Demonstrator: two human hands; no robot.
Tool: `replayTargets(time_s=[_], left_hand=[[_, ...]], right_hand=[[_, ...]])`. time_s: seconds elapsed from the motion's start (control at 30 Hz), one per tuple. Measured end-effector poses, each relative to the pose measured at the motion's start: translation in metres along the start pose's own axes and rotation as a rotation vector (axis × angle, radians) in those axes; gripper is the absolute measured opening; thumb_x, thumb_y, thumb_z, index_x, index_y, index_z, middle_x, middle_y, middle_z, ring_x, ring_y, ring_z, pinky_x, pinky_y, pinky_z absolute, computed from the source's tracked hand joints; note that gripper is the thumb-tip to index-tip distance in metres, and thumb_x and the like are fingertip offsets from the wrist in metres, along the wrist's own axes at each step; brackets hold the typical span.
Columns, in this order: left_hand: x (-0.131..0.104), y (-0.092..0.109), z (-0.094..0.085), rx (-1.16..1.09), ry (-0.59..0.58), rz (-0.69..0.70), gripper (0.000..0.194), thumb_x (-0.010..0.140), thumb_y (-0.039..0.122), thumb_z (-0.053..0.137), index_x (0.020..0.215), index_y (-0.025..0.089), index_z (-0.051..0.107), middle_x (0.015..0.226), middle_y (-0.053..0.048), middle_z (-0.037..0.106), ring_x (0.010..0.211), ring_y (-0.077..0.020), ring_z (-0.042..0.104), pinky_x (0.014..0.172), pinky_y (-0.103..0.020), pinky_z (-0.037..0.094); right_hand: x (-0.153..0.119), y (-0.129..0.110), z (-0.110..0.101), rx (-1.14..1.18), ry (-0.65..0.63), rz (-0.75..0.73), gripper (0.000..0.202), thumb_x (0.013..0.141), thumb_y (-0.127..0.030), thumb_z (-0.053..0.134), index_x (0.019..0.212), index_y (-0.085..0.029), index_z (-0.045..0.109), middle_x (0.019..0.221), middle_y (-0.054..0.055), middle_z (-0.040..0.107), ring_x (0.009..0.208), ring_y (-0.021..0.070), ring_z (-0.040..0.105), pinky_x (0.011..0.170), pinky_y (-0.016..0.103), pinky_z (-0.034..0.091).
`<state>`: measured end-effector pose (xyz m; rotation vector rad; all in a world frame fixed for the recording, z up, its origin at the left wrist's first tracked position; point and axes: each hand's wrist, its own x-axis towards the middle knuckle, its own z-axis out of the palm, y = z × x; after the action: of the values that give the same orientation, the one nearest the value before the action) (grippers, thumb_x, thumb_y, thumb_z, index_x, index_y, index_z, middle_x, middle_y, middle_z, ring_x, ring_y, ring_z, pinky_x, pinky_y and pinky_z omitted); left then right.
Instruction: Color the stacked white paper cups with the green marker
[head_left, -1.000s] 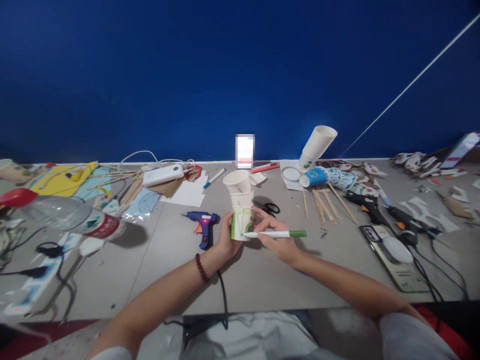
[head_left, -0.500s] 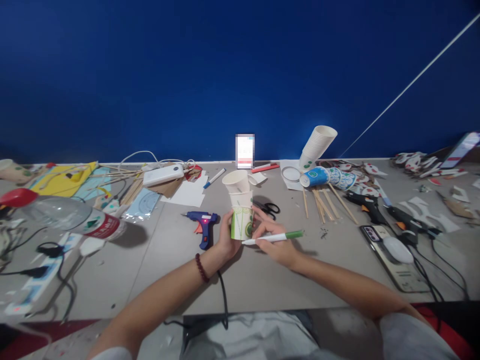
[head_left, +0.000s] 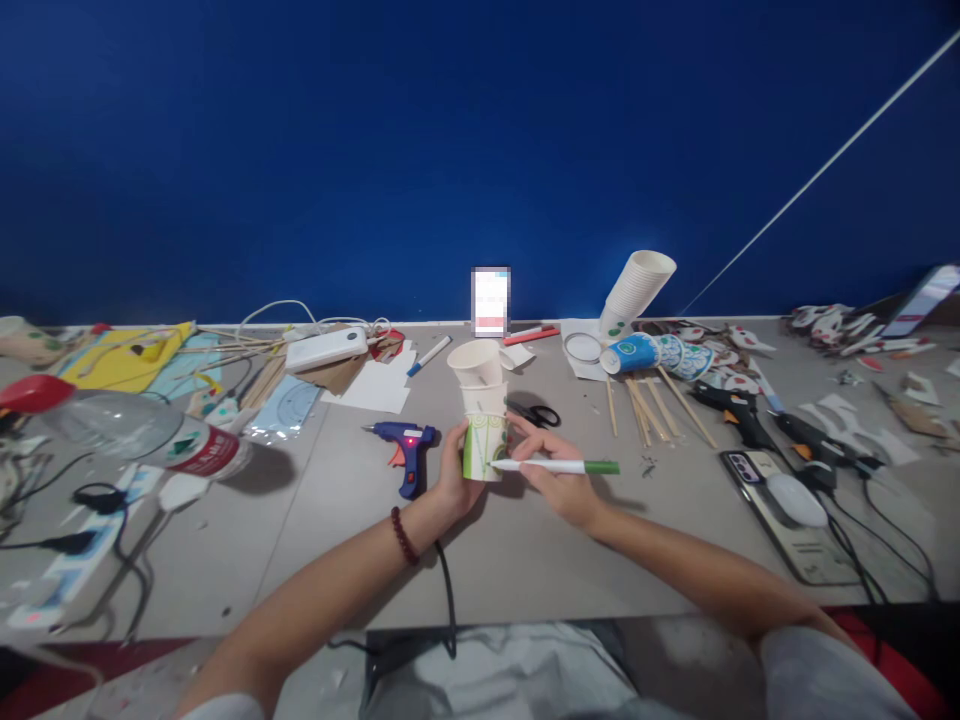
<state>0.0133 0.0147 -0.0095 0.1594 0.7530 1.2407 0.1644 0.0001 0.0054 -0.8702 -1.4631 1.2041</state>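
Joined paper cups [head_left: 486, 400] stand upright at the middle of the table, the lowest patterned in green with lines drawn on its side. Wrapped around the left side of that lowest cup is my left hand [head_left: 454, 478]. My right hand [head_left: 559, 478] pinches a white marker [head_left: 555, 467] with a green end, held nearly level. The marker's tip is at the front of the lowest cup. A blue hot glue gun [head_left: 406, 452] lies just left of my left hand, and black scissors [head_left: 541, 413] lie behind my right hand.
A bottle with a red cap [head_left: 150, 430] and a power strip [head_left: 90, 550] are at the left. Stacked paper cups [head_left: 637, 290], a blue cup [head_left: 628, 354] and wooden sticks [head_left: 645, 412] lie right of centre. A phone [head_left: 787, 520] and black glue guns [head_left: 735, 415] are farther right.
My right hand has raised the marker slightly, its tip moving from the lowest cup's bottom edge up onto its side. My left hand keeps its hold, with the cups almost unmoved.
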Motion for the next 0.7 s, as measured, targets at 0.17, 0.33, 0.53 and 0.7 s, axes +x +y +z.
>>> replayTargets(time_s=[0.17, 0.33, 0.53, 0.7], left_hand=[[-0.002, 0.001, 0.002, 0.007, 0.002, -0.015, 0.033, 0.074, 0.041, 0.065, 0.082, 0.010, 0.071, 0.072, -0.006, 0.071, 0.062, -0.0161, 0.063, 0.062, -0.027, 0.049], [0.000, 0.001, 0.002, 0.009, 0.003, -0.013, 0.034, 0.073, 0.043, 0.065, 0.085, 0.011, 0.072, 0.076, -0.006, 0.073, 0.063, -0.0177, 0.065, 0.062, -0.028, 0.050], [0.005, -0.002, -0.005, 0.032, -0.024, -0.044, 0.038, 0.073, 0.047, 0.064, 0.085, 0.012, 0.072, 0.071, -0.008, 0.072, 0.068, -0.0240, 0.069, 0.064, -0.033, 0.053], [0.003, -0.001, -0.004, 0.031, -0.015, -0.037, 0.037, 0.074, 0.046, 0.063, 0.085, 0.012, 0.072, 0.072, -0.008, 0.072, 0.067, -0.0235, 0.068, 0.064, -0.034, 0.053]], right_hand=[[0.001, -0.004, 0.001, 0.011, 0.007, 0.022, 0.008, 0.079, -0.025, 0.070, 0.074, -0.023, 0.065, 0.100, 0.010, 0.075, 0.135, 0.0314, 0.052, 0.107, 0.050, 0.046], [0.001, -0.008, 0.002, -0.031, -0.018, 0.022, 0.009, 0.074, -0.020, 0.068, 0.067, -0.024, 0.064, 0.087, 0.008, 0.076, 0.137, 0.0316, 0.050, 0.110, 0.052, 0.041], [0.001, -0.012, 0.004, -0.091, -0.042, 0.034, 0.012, 0.069, -0.016, 0.063, 0.062, -0.024, 0.064, 0.094, 0.010, 0.077, 0.140, 0.0327, 0.047, 0.110, 0.052, 0.040], [0.002, -0.014, 0.003, -0.075, -0.039, 0.035, 0.011, 0.072, -0.019, 0.065, 0.062, -0.025, 0.064, 0.082, 0.009, 0.075, 0.140, 0.0328, 0.047, 0.106, 0.051, 0.043]])
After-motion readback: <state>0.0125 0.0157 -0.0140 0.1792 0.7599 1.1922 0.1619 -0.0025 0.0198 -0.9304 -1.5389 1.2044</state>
